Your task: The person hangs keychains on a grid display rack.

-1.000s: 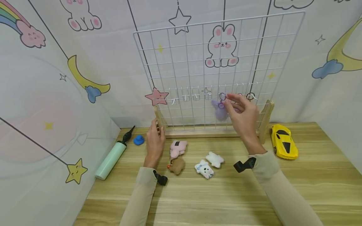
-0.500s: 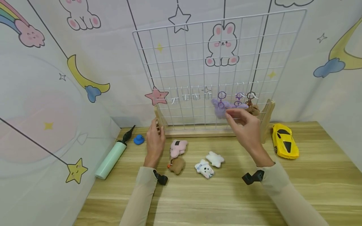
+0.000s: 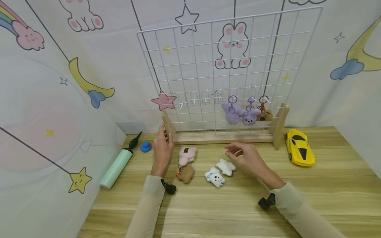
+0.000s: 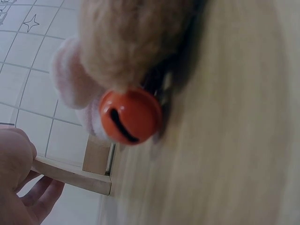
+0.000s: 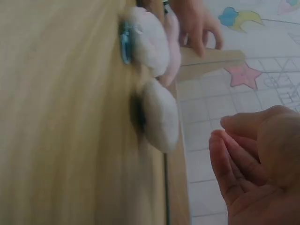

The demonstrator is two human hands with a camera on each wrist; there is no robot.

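Observation:
At the left end of the wire grid rack [image 3: 214, 138], my left hand [image 3: 162, 148] grips the wooden leg [image 4: 70, 174], its fingers behind the wood. My right hand [image 3: 245, 158] hovers beside a white plush charm [image 3: 226, 167], fingers loosely bent and holding nothing; the right wrist view shows a gap between thumb and fingers. A white dog-faced plush [image 3: 215, 178] lies next to that charm. Between the hands are also a pink plush [image 3: 187, 156] and a brown plush [image 3: 186, 174] with an orange bell [image 4: 129, 116]. Two purple plush keychains [image 3: 232, 115] and a brown one [image 3: 265, 115] hang from the grid.
Several bare white hooks [image 3: 205, 101] line the grid's left half. A yellow toy car [image 3: 300, 148] sits right of the rack. On the left lie a mint-green hand pump [image 3: 117, 168] and a small blue duck [image 3: 146, 146]. A printed cloth backdrop stands behind.
My right hand has let go of the left purple keychain's ring, now hanging on its hook, and has moved down to the white plush charms. The left hand stays on the leg.

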